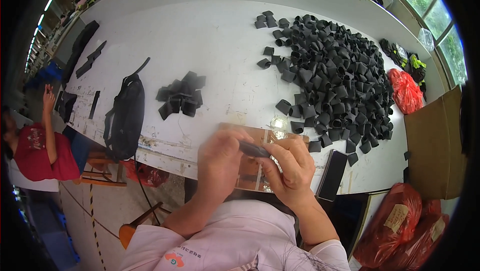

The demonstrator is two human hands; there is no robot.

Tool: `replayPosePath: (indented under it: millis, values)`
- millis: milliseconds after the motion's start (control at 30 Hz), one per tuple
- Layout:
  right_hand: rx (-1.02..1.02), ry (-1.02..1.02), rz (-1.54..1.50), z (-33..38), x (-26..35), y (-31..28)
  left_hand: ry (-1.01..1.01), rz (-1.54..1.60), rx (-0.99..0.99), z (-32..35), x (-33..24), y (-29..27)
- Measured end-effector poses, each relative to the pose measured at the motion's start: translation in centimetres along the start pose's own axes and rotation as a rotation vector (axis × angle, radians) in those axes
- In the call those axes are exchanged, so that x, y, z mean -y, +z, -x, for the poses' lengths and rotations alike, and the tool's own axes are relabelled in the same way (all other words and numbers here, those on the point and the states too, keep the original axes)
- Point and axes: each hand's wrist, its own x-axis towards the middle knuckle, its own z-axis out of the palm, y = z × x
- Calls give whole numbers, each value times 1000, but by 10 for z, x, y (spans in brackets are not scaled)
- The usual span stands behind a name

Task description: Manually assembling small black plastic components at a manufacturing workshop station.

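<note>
A small dark fabric loop (254,149) is held above the near edge of the white table, between my two hands. My right hand (292,166) pinches its right end between thumb and fingers. My left hand (220,153), slightly blurred, is curled around the other end and hides it. Beneath my hands lies a brown board (247,171) with strips of clear tape. To the right spreads a big pile of similar black loops (340,76). A smaller cluster of dark pieces (181,95) lies to the left, some looking flattened.
A dark phone (332,175) lies right of my right hand. Left on the white table (225,36) is a black bag (127,116) with straps. Red plastic bags (404,91) and a cardboard box (435,141) stand at the right. A person in red (42,151) is at far left.
</note>
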Motion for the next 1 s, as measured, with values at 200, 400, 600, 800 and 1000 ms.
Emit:
replayPosePath:
  millis: [200,400,600,800,1000]
  values:
    - [44,32,-57,11,-10,5,-42,6,-22,9,10,-15]
    - [-27,66,-15,18,-7,7,-56,-56,40,5,3,-12]
    - [129,280,-72,7,4,-6,-38,-672,354,-8,-4,-21]
    - [128,216,52,6,6,-4,-217,-868,200,-2,-8,-13]
    - [26,123,120,10,-1,6,73,-994,225,2,7,-14]
